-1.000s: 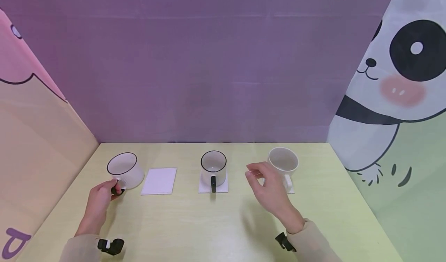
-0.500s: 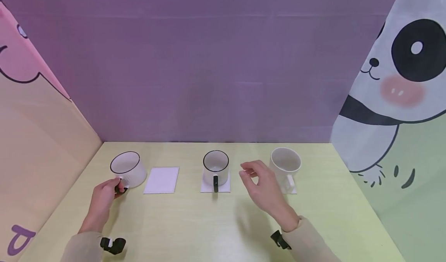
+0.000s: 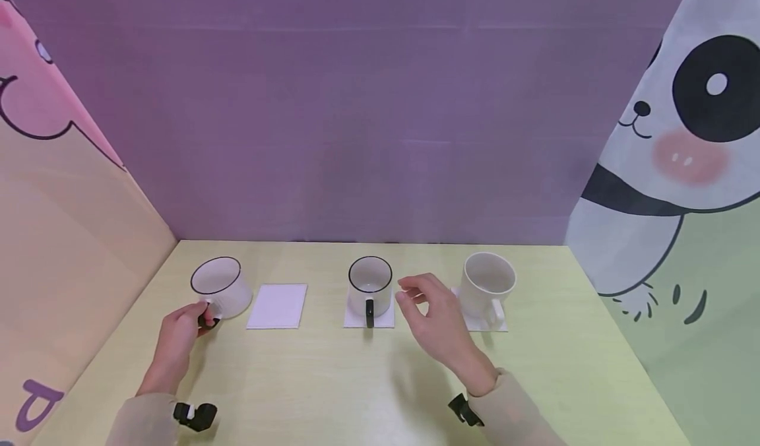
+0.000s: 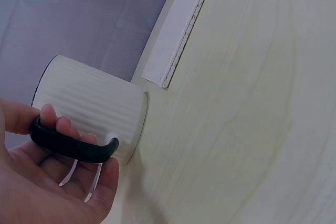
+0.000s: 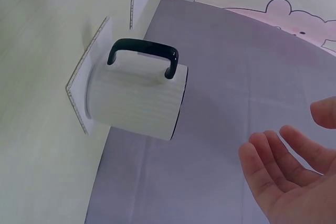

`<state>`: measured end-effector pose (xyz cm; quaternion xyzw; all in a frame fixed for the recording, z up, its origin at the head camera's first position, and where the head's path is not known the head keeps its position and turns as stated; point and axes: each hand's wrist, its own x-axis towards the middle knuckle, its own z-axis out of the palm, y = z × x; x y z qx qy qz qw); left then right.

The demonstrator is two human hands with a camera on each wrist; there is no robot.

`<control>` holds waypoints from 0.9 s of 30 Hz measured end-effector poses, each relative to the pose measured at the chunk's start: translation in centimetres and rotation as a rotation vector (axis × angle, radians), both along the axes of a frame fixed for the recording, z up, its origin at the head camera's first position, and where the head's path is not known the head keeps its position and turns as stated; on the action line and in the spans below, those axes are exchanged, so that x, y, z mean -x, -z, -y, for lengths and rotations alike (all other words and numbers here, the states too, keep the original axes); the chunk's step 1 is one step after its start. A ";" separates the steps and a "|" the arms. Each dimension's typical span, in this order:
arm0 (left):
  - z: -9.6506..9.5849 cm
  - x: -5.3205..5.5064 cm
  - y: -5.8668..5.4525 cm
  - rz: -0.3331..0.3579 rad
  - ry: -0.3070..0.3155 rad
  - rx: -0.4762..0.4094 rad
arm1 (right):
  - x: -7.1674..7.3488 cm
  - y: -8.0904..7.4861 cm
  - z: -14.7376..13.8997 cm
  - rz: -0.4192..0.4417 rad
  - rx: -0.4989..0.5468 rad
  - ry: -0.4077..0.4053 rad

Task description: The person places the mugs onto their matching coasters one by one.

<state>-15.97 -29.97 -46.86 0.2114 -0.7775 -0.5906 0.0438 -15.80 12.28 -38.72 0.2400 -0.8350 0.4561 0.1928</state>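
At the left of the table, a white ribbed mug [image 3: 231, 297] has a dark rim and a black handle [image 4: 73, 146]. My left hand [image 3: 178, 340] grips that handle, fingers curled round it. In the middle, a similar mug [image 5: 136, 98] sits on a white square coaster [image 3: 387, 319], its black handle facing me. Just right of this mug, my right hand [image 3: 439, 327] hovers with relaxed, bent fingers and holds nothing. An all-white mug [image 3: 478, 295] stands farther right on another white coaster [image 3: 475, 325], its handle toward me.
A white square coaster [image 3: 277, 306] with nothing on it lies between the left and middle mugs. The pale wooden table [image 3: 297, 380] ends at a purple backdrop [image 3: 380, 136]. Cartoon-printed panels stand along both sides.
My right hand has moved left, away from the all-white mug and toward the middle one. The left hand keeps its grip on the handle. The head view has shifted slightly.
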 end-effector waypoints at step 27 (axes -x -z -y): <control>0.0 0.4 0.7 -0.034 -0.015 0.016 | 0.3 0.1 3.3 0.043 0.017 -0.072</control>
